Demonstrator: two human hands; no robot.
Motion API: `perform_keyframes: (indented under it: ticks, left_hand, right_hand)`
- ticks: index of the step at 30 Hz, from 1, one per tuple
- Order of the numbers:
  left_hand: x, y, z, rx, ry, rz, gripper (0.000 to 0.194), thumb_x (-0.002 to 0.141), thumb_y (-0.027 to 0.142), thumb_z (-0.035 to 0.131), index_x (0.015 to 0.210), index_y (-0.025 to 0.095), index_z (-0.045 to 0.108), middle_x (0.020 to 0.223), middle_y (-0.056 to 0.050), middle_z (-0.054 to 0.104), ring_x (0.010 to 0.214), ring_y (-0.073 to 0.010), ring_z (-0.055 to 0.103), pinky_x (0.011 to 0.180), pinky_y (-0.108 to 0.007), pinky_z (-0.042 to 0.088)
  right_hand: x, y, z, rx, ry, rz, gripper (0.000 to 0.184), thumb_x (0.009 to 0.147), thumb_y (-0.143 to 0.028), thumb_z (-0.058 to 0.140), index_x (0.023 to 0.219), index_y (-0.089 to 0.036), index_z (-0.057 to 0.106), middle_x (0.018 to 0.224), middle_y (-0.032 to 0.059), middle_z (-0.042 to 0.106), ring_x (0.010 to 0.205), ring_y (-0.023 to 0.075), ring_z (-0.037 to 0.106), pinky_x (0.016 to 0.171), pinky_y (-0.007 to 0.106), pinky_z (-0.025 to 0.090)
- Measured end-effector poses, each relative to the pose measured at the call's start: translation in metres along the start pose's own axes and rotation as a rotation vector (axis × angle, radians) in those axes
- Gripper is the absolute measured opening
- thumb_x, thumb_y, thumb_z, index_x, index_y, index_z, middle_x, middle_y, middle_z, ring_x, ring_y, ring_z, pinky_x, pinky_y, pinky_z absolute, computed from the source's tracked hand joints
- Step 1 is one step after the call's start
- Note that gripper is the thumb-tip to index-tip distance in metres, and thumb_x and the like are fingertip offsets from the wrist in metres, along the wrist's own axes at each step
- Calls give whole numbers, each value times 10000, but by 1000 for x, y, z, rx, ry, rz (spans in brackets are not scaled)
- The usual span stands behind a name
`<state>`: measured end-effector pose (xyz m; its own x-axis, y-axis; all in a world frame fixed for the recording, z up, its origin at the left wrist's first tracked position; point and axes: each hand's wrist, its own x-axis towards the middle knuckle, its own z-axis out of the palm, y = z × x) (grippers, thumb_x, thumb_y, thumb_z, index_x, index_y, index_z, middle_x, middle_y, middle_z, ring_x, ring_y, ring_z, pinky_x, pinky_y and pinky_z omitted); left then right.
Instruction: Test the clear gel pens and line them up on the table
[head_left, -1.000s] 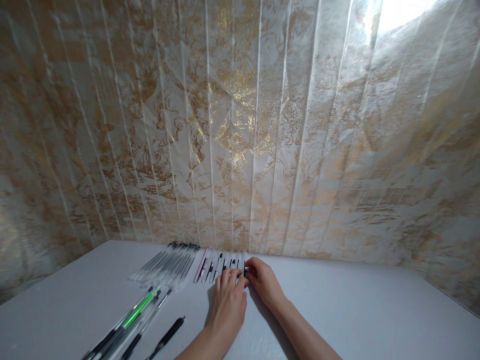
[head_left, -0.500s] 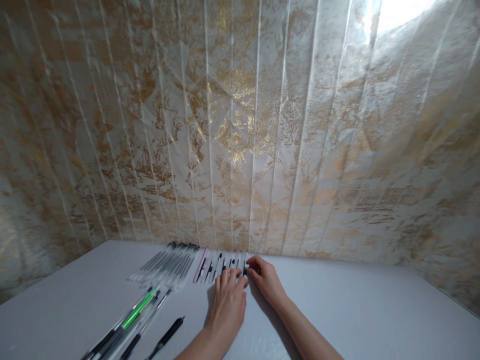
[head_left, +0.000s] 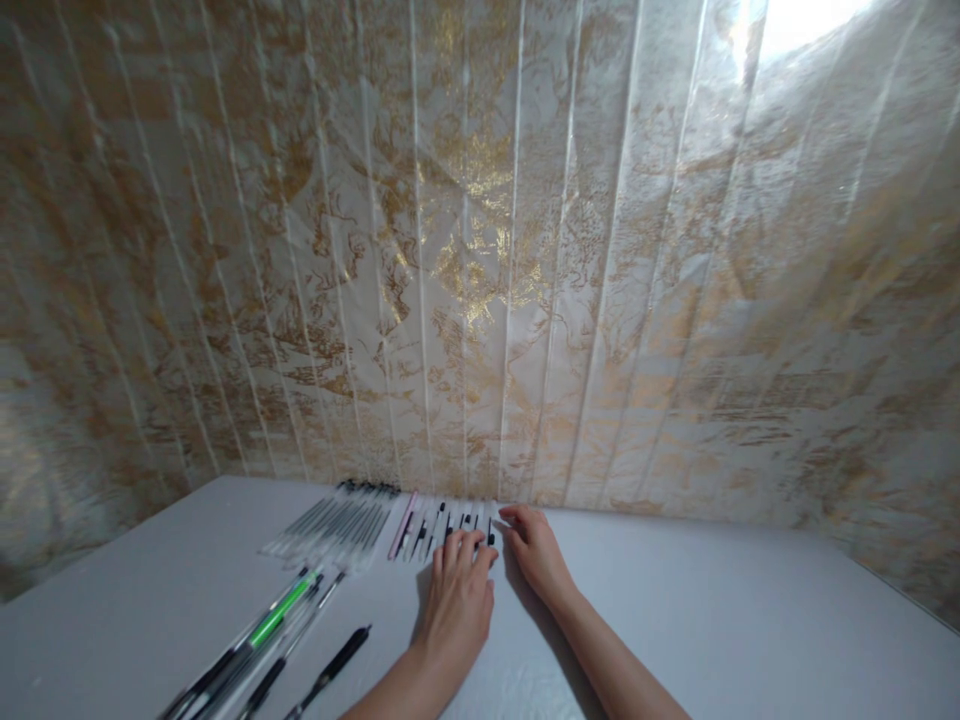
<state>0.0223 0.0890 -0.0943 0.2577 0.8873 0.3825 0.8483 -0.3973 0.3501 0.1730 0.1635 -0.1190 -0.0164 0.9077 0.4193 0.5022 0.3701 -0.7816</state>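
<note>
A row of slim white pens with black parts (head_left: 421, 530) stands side by side at the back of the table, a pink pen (head_left: 403, 525) at its left end. My left hand (head_left: 457, 600) lies palm down with its fingers stretched over the near ends of the pens on the right side, hiding some of them. Just right of the last pen (head_left: 491, 532) is my right hand (head_left: 534, 550), its fingers loosely bent and the thumb apart from the index finger. Nothing shows between them.
Left of the row lies a fan of clear, grey-cored pen refills or sticks (head_left: 337, 525). Nearer, a bundle of dark pens includes a bright green one (head_left: 281, 610). A separate black pen (head_left: 341, 660) rests beside it on the white table (head_left: 712, 620). A gold-patterned curtain (head_left: 480, 350) hangs behind.
My right hand has drawn slightly up and right, away from the last pen, which shows more fully. My left hand stays almost where it was. The view has shifted slightly.
</note>
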Motion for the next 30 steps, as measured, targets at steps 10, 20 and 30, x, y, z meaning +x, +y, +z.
perform_keyframes:
  ticks: [10, 20, 30]
  left_hand:
    - [5, 8, -47, -6, -8, 32, 205, 812, 106, 469, 971, 213, 541, 1061, -41, 553, 1052, -203, 473, 913, -331, 388]
    - [-89, -98, -143, 493, 6, -245, 135, 855, 229, 453, 834, 187, 579, 943, -79, 570, 939, -258, 494, 807, -356, 380]
    - [-114, -79, -134, 549, -52, -292, 143, 891, 174, 461, 857, 183, 601, 963, -85, 638, 936, -251, 574, 820, -350, 409]
  right_hand:
    - [3, -3, -24, 266, -104, 190, 248, 640, -175, 553, 855, -191, 673, 905, 84, 728, 865, 237, 665, 809, 380, 505]
    - [-64, -20, -70, 555, -200, 299, 186, 644, -290, 682, 801, -200, 724, 907, 84, 713, 854, 234, 640, 729, 321, 478]
    - [-69, -28, -69, 565, -167, 289, 256, 647, -372, 710, 811, -175, 702, 752, 59, 667, 679, 183, 568, 631, 290, 406]
